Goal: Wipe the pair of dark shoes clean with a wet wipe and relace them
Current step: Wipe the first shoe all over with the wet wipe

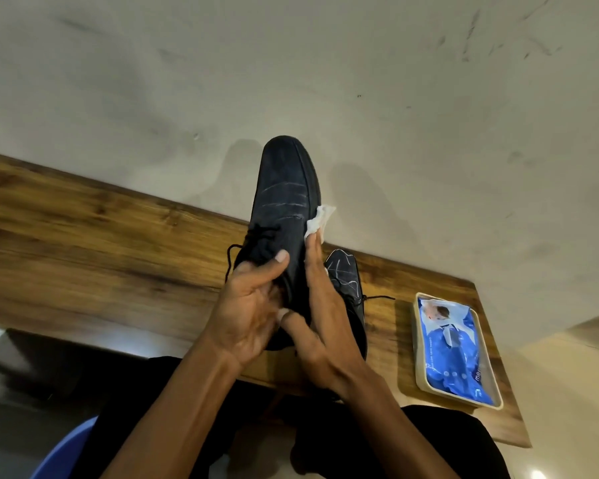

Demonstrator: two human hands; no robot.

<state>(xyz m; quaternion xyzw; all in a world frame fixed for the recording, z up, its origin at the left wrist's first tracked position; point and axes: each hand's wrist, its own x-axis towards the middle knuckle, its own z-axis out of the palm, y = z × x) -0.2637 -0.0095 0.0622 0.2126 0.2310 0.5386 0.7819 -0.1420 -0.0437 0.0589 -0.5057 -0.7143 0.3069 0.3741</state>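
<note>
Left hand (253, 305) grips dark lace-up shoe (284, 202) at frame centre, toe up | right hand (325, 305) presses white wet wipe (319, 221) to its side | second shoe (348, 288) on wooden table (83, 229) behind | wipes pack (453, 350) lower right

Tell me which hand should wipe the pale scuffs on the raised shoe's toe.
Right, probably. The right hand already presses the wet wipe against the raised shoe, just beside the scuffs. The left hand grips the shoe's heel end, steadying it.
</note>
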